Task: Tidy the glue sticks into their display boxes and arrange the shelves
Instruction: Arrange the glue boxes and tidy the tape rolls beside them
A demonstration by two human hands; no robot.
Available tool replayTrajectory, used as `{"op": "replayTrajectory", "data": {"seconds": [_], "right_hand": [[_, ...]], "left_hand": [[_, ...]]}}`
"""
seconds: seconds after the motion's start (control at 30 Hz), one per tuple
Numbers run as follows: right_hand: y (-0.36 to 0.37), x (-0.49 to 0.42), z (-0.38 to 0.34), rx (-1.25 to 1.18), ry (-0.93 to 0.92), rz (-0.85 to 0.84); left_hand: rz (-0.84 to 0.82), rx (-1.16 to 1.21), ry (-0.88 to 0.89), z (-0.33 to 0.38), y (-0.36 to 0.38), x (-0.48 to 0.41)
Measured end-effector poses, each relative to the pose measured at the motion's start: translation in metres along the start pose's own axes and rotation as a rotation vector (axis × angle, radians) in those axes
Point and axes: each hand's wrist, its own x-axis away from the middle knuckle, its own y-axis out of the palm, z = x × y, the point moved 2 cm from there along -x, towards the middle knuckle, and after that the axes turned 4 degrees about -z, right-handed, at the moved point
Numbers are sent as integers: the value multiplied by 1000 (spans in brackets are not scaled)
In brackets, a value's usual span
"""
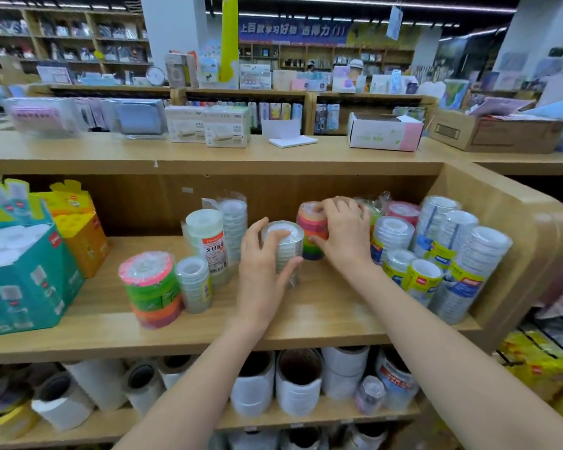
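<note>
Your left hand (pixel 263 271) was wrapped around a stack of clear tape rolls (pixel 285 246) near the middle of the wooden shelf (pixel 322 316), fingers closed on its side and thumb on the near face. Your right hand (pixel 343 228) was clamped over the top of a rainbow tape stack (pixel 312 233) just behind and to the right, touching the clear one. More wrapped clear tape stacks (pixel 448 254) leaned against the shelf's right end wall. A neon tape stack (pixel 150 287) stood near the front edge, left of centre. The glue sticks sat in a teal display box (pixel 27 280) at the shelf's left end, with a yellow display box (pixel 79 232) behind it toward the back.
</note>
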Motion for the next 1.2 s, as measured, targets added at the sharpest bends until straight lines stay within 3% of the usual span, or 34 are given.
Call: {"op": "replayTrajectory", "data": {"seconds": [0.2,0.43,0.6,1.2], "right_hand": [[3,-5,7,47,57,48],[-1,-7,17,-151,31,6],[0,-11,17,-165,38,-41],[-14,-11,12,-268,129,-80]], "left_hand": [[-63,73,-18,-4,5,-13],[-131,163,-34,-7,9,-25],[-153,192,-145,-10,13,-23],[-205,340,-159,-26,20,-36]]}}
